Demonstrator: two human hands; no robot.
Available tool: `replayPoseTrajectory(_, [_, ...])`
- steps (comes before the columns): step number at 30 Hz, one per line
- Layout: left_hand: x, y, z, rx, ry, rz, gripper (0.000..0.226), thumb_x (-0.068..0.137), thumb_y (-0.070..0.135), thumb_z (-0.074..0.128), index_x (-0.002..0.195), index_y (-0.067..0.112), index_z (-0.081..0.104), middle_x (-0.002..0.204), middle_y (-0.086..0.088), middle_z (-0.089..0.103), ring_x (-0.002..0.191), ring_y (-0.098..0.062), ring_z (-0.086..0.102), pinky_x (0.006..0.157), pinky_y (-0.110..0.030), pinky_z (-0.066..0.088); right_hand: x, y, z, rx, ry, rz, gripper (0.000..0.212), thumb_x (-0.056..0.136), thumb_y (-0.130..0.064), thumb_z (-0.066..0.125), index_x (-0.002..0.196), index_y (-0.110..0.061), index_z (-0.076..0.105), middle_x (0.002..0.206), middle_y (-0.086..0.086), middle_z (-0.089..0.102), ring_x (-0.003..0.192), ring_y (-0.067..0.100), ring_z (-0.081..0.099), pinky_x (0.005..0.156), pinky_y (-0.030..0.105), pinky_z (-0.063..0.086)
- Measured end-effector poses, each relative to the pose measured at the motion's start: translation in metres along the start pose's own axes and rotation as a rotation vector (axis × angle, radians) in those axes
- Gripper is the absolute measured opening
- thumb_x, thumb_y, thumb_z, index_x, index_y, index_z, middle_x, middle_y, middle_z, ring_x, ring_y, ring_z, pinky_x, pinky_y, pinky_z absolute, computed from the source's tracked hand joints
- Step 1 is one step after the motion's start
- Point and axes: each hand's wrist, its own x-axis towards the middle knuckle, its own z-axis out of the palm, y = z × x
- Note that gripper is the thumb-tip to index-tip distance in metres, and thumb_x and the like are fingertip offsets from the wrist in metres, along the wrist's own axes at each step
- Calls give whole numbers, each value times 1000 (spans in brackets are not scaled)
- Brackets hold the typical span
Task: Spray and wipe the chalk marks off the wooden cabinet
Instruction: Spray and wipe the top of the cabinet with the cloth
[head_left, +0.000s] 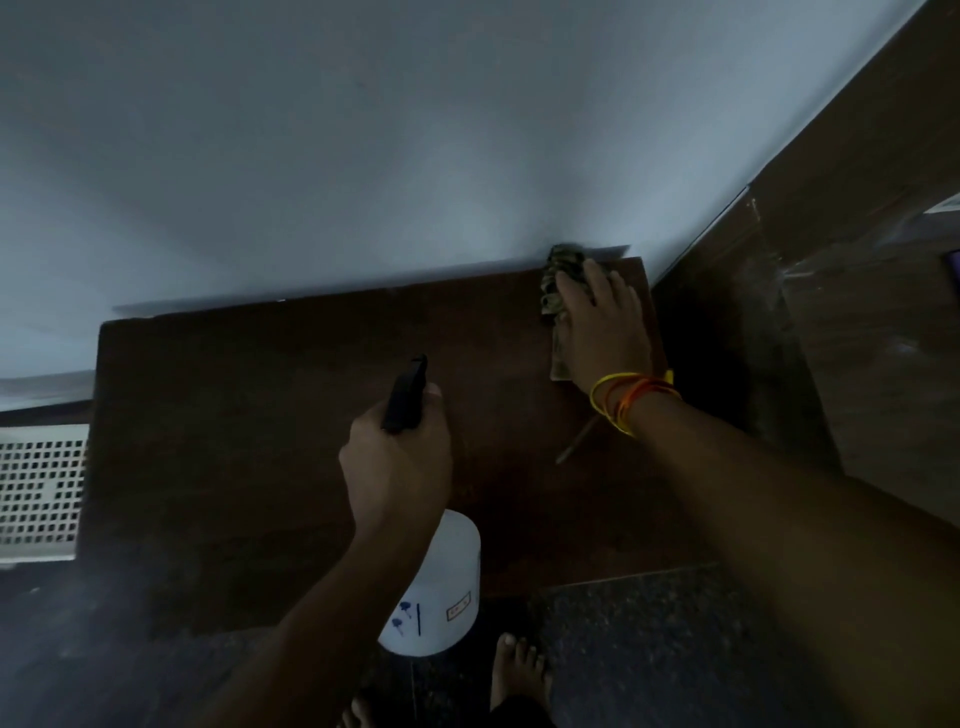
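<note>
In the head view, the dark brown wooden cabinet top (260, 441) ran across the middle of the frame, its far edge against a pale grey-blue wall (363, 130).

The left hand (400, 462) was curled tight around the black trigger head (408, 395) of a white translucent plastic spray bottle (439, 587). The fingers wrapped the neck, and the thumb lay alongside the trigger head. The bottle hung below the fist, in front of the cabinet's near edge, with blue marks and a small red-edged label on its side. The nozzle pointed away from the person, over the cabinet top.

The right hand (605, 327) lay flat with its fingers spread and pressed down on a crumpled, mottled green-brown cloth (558, 291). The cloth sat at the far right corner of the cabinet top, just beside the wall. Yellow and orange thread bands (631, 397) circled that wrist.

A thin pale stick (574, 447) lay on the cabinet top beneath the right forearm; what it was could not be told. In the dim light no chalk marks could be made out on the wood.

Bare toes (519, 670) showed on the dark speckled floor (649, 649) below.
</note>
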Motion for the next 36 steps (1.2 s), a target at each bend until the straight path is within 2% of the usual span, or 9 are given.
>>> replayPoseTrajectory(4, [-1, -3, -2, -11, 13, -14, 25, 95, 37, 56, 76, 21, 56, 68, -8, 62, 61, -23, 63, 64, -41, 56, -14, -15, 0, 44, 27, 26, 52, 84, -23, 49, 136, -18, 48, 147, 16, 38, 132, 43, 36, 110, 53, 26])
replayPoseTrajectory(8, [-9, -2, 0, -26, 4, -30, 26, 95, 38, 57, 74, 22, 56, 69, -8, 62, 64, -24, 64, 66, -41, 56, -47, -31, 9, 0, -18, -163, 53, 80, -21, 62, 133, -17, 52, 142, 16, 45, 126, 43, 43, 107, 54, 31])
replayPoseTrajectory(10, [-16, -2, -2, -16, -16, -32, 26, 95, 38, 56, 74, 23, 55, 70, -8, 63, 65, -25, 64, 66, -40, 56, -52, -21, 7, -29, -30, -194, 53, 83, -22, 60, 134, -18, 49, 143, 16, 43, 128, 42, 41, 108, 53, 30])
replayPoseTrajectory(15, [-25, -6, -12, 12, -36, 20, 26, 96, 35, 56, 73, 23, 54, 68, -9, 61, 65, -26, 63, 69, -45, 57, -67, 2, 1, 26, -34, 20, 54, 87, -19, 56, 139, -18, 44, 149, 16, 34, 135, 42, 31, 112, 53, 24])
replayPoseTrajectory(20, [-37, -11, -14, -1, -28, 18, 28, 96, 35, 57, 72, 20, 55, 65, -9, 60, 63, -28, 63, 67, -46, 57, -117, -21, 10, 33, 12, 72, 53, 81, -22, 61, 133, -17, 50, 144, 16, 43, 129, 43, 40, 107, 57, 31])
replayPoseTrajectory(26, [-49, -16, -10, 6, -52, 13, 28, 95, 36, 57, 71, 23, 54, 69, -10, 62, 71, -33, 66, 71, -48, 57, -162, -42, 17, -21, 15, -85, 55, 80, -24, 67, 133, -16, 51, 141, 16, 46, 127, 43, 44, 103, 60, 36])
replayPoseTrajectory(28, [-53, -19, -11, 24, -56, 30, 30, 95, 37, 57, 69, 22, 53, 65, -10, 60, 69, -34, 66, 70, -48, 57, -166, -32, 15, -36, 22, -143, 49, 84, -27, 54, 132, -17, 52, 141, 15, 47, 126, 43, 46, 101, 60, 38])
replayPoseTrajectory(31, [-57, -21, -13, 35, -57, 23, 30, 96, 38, 56, 69, 24, 52, 66, -10, 60, 71, -36, 67, 72, -50, 59, -170, -16, 9, 9, 39, -54, 52, 82, -32, 38, 129, -17, 56, 139, 17, 49, 124, 44, 47, 101, 59, 38])
replayPoseTrajectory(36, [-59, -25, -20, 41, -51, 39, 31, 96, 37, 56, 68, 23, 53, 66, -10, 61, 73, -38, 67, 73, -52, 59, -191, -18, 11, 12, 60, 140, 53, 81, -31, 40, 129, -17, 54, 140, 19, 46, 126, 46, 44, 102, 59, 36])
